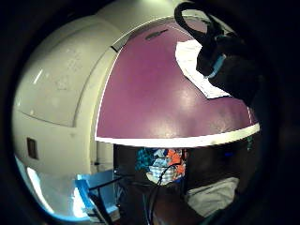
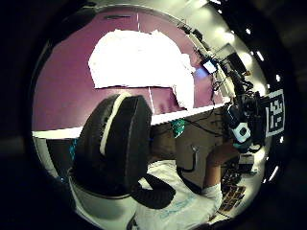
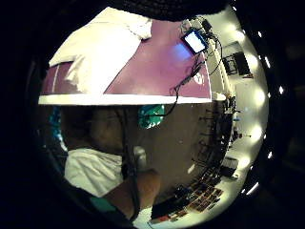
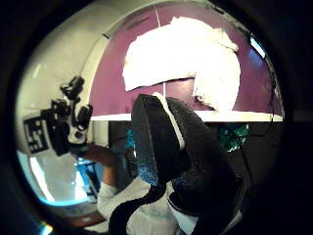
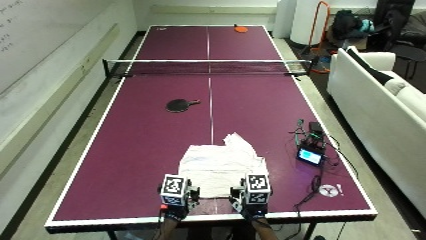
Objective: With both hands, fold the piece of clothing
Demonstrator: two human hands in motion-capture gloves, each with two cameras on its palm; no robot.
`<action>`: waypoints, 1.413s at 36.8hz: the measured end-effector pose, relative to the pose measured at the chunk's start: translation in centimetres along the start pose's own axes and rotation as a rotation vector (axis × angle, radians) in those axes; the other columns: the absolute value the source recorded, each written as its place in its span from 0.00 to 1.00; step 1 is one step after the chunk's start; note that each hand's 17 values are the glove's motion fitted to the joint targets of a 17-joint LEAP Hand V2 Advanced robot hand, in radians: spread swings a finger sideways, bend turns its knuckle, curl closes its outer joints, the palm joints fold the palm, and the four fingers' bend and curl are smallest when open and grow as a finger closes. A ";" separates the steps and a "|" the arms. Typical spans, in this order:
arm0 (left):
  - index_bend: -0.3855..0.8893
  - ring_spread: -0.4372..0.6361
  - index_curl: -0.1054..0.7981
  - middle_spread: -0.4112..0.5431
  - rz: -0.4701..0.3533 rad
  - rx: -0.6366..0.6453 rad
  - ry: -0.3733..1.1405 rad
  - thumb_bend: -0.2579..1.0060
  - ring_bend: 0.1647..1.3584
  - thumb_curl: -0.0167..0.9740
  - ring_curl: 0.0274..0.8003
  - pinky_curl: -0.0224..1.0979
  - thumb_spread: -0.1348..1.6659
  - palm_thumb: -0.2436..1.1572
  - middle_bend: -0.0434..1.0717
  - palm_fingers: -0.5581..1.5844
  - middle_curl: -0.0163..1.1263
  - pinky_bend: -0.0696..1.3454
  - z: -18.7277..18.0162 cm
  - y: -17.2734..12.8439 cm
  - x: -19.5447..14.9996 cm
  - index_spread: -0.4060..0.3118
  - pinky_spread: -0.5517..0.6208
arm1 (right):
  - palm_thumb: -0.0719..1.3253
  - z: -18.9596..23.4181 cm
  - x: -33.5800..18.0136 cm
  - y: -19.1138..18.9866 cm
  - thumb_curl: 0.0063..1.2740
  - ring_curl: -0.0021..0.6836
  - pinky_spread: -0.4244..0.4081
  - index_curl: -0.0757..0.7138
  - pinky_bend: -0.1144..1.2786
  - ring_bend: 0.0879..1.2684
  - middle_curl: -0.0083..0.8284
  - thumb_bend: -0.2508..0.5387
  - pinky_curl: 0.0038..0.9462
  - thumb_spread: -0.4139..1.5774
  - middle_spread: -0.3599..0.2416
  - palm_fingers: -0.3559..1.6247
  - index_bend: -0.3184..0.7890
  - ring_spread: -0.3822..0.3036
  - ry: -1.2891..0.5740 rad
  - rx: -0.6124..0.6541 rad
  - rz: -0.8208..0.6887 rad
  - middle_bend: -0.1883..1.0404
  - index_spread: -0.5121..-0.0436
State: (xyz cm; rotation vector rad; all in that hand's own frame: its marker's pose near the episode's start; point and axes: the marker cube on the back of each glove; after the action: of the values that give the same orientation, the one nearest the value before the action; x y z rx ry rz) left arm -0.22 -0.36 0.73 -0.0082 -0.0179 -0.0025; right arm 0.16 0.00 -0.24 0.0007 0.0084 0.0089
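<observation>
White garment (image 5: 219, 169) lies flat on the purple table (image 5: 140, 145); both hands' fingers hidden, grip cannot be told.

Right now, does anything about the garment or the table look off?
The white garment is not flat: its far right corner is bunched toward the centre line. A black paddle lies mid-table and a small screen device with trailing cables sits right of the cloth. Nothing spilled or damaged.
</observation>
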 end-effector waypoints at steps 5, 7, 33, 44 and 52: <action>0.39 0.47 0.19 0.44 0.007 -0.019 -0.007 0.26 0.33 0.06 0.21 0.20 0.46 0.26 0.20 0.54 0.13 0.41 0.5 -0.2 0.0 0.47 0.51 | 0.23 -0.2 0.3 -0.2 0.04 0.13 0.73 0.18 0.41 0.15 0.13 0.50 0.16 0.57 0.60 0.30 0.39 0.70 -0.006 0.018 0.004 0.35 0.56; 0.39 0.48 0.21 0.44 0.009 -0.014 0.003 0.25 0.34 0.07 0.25 0.22 0.51 0.27 0.20 0.53 0.15 0.42 0.6 -0.4 0.2 0.46 0.52 | 0.24 -0.5 0.4 0.0 0.05 0.15 0.75 0.19 0.42 0.16 0.16 0.50 0.19 0.62 0.60 0.29 0.39 0.72 -0.006 0.021 0.006 0.36 0.51; 0.37 0.49 0.32 0.44 0.005 -0.040 -0.033 0.20 0.39 0.20 0.35 0.33 0.71 0.32 0.19 0.48 0.26 0.44 6.1 -4.6 1.3 0.45 0.53 | 0.25 3.4 2.2 -3.5 0.12 0.32 0.84 0.18 0.52 0.27 0.32 0.35 0.33 0.79 0.65 0.10 0.25 0.81 0.040 -0.091 -0.061 0.37 0.43; 0.37 0.51 0.29 0.46 0.155 -0.305 0.127 0.19 0.44 0.24 0.38 0.36 0.69 0.35 0.20 0.44 0.28 0.49 8.0 -3.3 3.5 0.56 0.54 | 0.26 7.1 0.9 -3.2 0.16 0.31 0.85 0.16 0.53 0.24 0.33 0.30 0.34 0.75 0.71 0.12 0.39 0.86 -0.103 -0.492 -0.132 0.33 0.58; 0.47 0.43 0.37 0.37 0.156 -0.240 0.066 0.19 0.40 0.24 0.36 0.33 0.70 0.33 0.21 0.51 0.29 0.40 11.2 -5.0 3.2 0.45 0.53 | 0.31 6.8 0.5 -2.4 0.18 0.32 0.83 0.29 0.45 0.26 0.34 0.30 0.31 0.73 0.63 0.27 0.51 0.81 -0.159 -0.509 -0.135 0.32 0.54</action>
State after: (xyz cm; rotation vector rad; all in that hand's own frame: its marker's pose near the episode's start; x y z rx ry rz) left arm 2.73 -5.29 11.98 -0.2492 0.0489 0.1512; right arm 0.70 -2.38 6.56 -0.5079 -0.1528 -0.1237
